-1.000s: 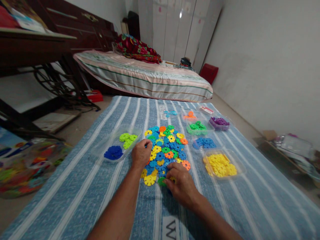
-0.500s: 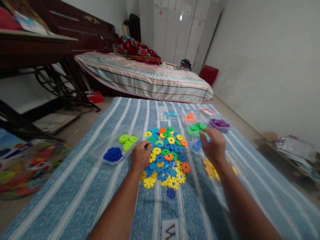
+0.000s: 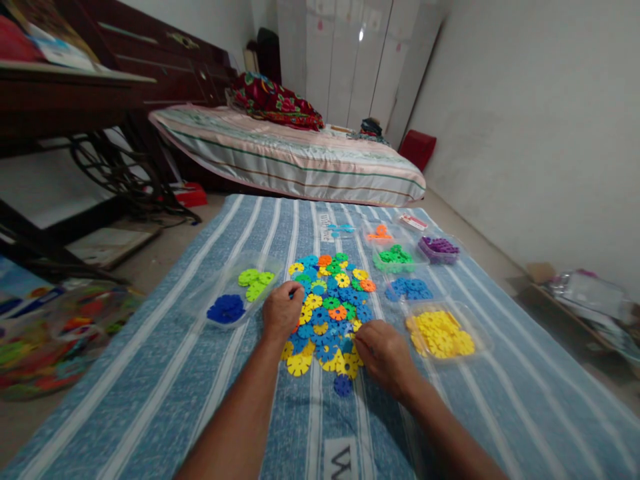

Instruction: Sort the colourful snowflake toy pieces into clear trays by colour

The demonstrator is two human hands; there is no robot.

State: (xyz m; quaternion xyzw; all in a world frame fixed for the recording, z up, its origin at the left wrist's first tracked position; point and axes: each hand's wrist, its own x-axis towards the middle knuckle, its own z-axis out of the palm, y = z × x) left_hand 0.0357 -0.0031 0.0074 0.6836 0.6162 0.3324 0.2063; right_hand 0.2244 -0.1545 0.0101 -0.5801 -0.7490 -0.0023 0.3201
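Note:
A heap of notched plastic discs [image 3: 320,313] in blue, yellow, green and orange lies on the striped cloth. My left hand [image 3: 284,308] rests closed at the heap's left edge; a small dark bit shows by its fingertips, too small to name. At the lower right of the heap, my right hand [image 3: 387,353] has its fingers pinched together over the discs, and whatever they grip is hidden. Just below the heap, a single dark blue disc [image 3: 343,385] lies apart. Beside my right hand stands a clear tub of yellow discs [image 3: 443,333].
On the left, a clear tub holds lime discs [image 3: 256,283] and dark blue discs [image 3: 226,309]. To the right are containers with blue [image 3: 410,289], green [image 3: 395,257], orange [image 3: 380,232] and purple discs [image 3: 440,248]. Light blue discs [image 3: 341,229] lie at the far end. A bed [image 3: 300,160] stands beyond.
My right hand has moved down and left, from above the containers on the right to the heap's lower right edge, and its fingers have closed. My left hand has stayed put.

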